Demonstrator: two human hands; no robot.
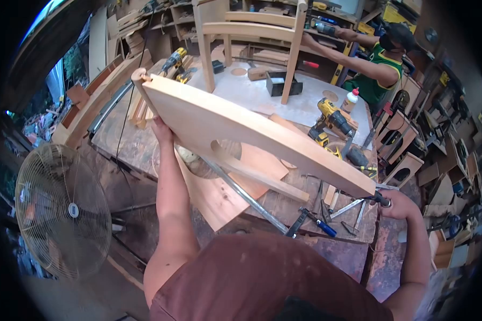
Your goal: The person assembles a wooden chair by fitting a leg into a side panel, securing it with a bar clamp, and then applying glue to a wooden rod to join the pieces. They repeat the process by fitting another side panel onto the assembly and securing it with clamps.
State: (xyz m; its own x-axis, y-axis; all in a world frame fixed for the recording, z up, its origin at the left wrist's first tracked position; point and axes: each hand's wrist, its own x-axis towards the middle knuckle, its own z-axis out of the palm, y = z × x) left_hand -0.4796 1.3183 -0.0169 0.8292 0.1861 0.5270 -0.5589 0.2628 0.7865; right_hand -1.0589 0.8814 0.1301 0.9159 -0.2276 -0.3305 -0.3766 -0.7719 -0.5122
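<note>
A long, pale wooden panel (241,125) is tilted over the workbench, its curved thick edge facing up. My left hand (163,131) grips its left end low on the upright piece, fingers mostly behind the wood. Near the panel's lower right corner, my right hand (395,206) is closed around a dark tool handle (380,199). Below the panel lie a thin wooden sheet with a round cutout (219,200), a metal bar clamp (246,198) and a blue-handled clamp (324,227).
A co-worker (380,69) at the back right holds a drill (325,28) by a wooden frame (251,32). Yellow drills (334,117), a glue bottle (350,100) and a wooden plane (258,73) stand on the bench (110,136). A fan (64,211) stands at left.
</note>
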